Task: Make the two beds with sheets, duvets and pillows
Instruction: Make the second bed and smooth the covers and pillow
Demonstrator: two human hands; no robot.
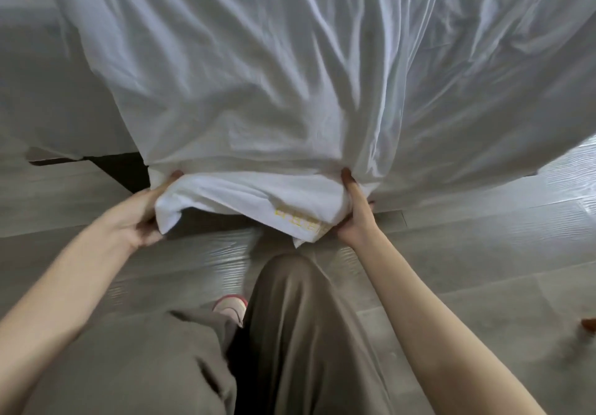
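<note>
At the left, the left hand (138, 217) is gripping the near edge of the white sheet (258, 75), with its thumb lying on top of the cloth and its fingers (146, 230) curling under the bunched hem. The sheet itself is lying spread over the bed (42, 98), rumpled in long creases, and its near edge is hanging off the mattress towards the floor (467, 269). Between the two hands the hem is sagging in a loose fold, and a small yellow stitched mark (300, 221) is showing near its right end. At the right, the right hand (356, 214) is pinching the same hem, thumb pointing up into the cloth and the other fingers hidden behind the fold. The cloth is looking thin, light and quite limp, so it is likely giving no resistance and following any pull, though it probably slides easily over the mattress and bunches wherever it is slack. The hem, doubled over and firmer, seems the best place to be taking hold, with the hands well apart so the edge is pulling taut and even.
</note>
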